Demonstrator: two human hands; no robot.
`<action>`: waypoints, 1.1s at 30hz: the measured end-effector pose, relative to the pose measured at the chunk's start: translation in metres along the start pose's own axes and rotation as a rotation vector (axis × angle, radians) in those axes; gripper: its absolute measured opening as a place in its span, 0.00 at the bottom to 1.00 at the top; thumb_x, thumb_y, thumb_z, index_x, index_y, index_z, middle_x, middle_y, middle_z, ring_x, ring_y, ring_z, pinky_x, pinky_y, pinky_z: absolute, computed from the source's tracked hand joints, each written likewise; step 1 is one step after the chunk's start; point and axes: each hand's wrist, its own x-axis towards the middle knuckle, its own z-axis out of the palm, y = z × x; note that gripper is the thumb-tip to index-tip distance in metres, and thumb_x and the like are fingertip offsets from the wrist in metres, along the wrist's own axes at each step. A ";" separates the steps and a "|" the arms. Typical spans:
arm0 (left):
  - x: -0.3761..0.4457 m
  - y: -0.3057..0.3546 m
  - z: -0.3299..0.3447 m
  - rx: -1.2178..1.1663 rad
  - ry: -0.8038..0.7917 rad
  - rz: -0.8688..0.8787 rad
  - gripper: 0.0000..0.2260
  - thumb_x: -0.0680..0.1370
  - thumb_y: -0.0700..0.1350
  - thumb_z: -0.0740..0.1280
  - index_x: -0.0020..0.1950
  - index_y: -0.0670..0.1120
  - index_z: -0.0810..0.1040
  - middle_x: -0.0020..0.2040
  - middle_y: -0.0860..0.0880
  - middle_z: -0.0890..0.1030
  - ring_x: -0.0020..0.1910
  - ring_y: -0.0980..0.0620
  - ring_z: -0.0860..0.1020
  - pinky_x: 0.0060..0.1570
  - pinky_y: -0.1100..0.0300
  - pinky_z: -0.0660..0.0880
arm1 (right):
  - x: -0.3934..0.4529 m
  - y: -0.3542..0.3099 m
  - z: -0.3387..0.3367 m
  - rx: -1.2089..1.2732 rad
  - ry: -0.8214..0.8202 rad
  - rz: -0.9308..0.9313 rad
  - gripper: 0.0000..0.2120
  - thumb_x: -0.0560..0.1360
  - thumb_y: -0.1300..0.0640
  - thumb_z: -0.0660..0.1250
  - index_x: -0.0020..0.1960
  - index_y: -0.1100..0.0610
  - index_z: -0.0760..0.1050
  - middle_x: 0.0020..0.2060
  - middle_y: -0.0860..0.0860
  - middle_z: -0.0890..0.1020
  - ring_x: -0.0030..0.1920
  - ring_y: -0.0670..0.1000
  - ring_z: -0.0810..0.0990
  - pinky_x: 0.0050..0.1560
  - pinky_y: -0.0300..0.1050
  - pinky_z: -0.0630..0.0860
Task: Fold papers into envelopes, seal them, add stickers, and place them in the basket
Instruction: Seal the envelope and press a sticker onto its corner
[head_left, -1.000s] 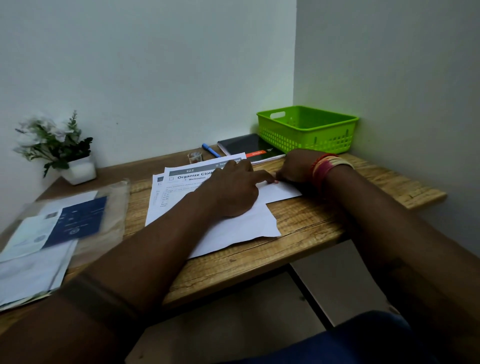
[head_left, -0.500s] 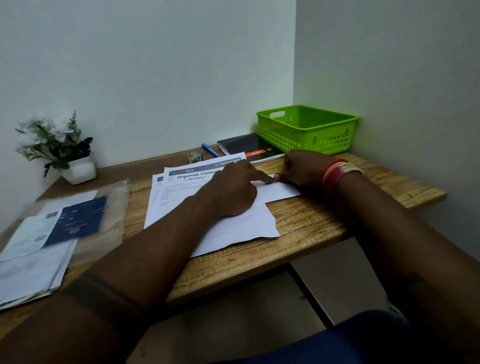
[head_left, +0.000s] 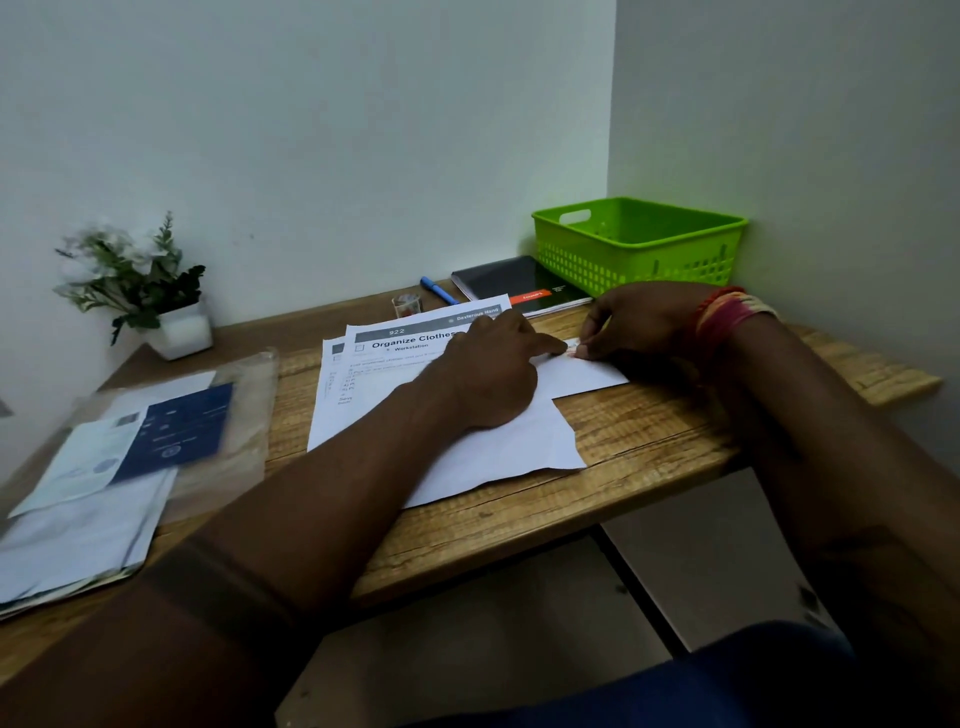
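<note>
Our left hand (head_left: 488, 379) pins the envelope (head_left: 587, 371) with forefinger straight, right hand (head_left: 634, 327) pinching something small at its edge — we'd press firmly along the seam.

Left hand (head_left: 488, 374) lies on the white paper (head_left: 519, 447), forefinger extended to the folded edge. Right hand (head_left: 639, 325) pinches that edge, fingertips meeting the left forefinger. Printed sheets (head_left: 374, 364) lie beneath, on the wooden counter (head_left: 649, 431). Green basket (head_left: 639, 244) stands in the far right corner, notebook (head_left: 514, 283) and blue pen (head_left: 439, 290) beside it. Potted plant (head_left: 145, 291) far left.
</note>
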 end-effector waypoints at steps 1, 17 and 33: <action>0.000 0.000 0.000 -0.002 -0.005 -0.004 0.26 0.79 0.40 0.58 0.73 0.61 0.72 0.66 0.49 0.72 0.66 0.43 0.69 0.66 0.43 0.69 | 0.000 0.000 0.001 0.019 -0.008 0.003 0.09 0.74 0.51 0.73 0.49 0.56 0.82 0.41 0.55 0.83 0.39 0.53 0.78 0.39 0.42 0.73; 0.000 -0.010 -0.003 -0.016 0.267 -0.238 0.07 0.77 0.54 0.68 0.53 0.57 0.82 0.52 0.50 0.82 0.57 0.46 0.78 0.58 0.45 0.75 | -0.009 0.008 0.015 0.178 0.217 -0.029 0.08 0.71 0.50 0.76 0.47 0.53 0.83 0.42 0.49 0.83 0.40 0.47 0.78 0.39 0.40 0.71; -0.004 0.033 -0.063 -0.030 0.394 -0.181 0.12 0.77 0.54 0.68 0.59 0.61 0.82 0.58 0.51 0.81 0.60 0.46 0.77 0.60 0.48 0.72 | -0.072 0.013 0.007 0.975 0.237 0.050 0.08 0.71 0.61 0.75 0.46 0.65 0.82 0.38 0.61 0.83 0.30 0.54 0.75 0.28 0.42 0.71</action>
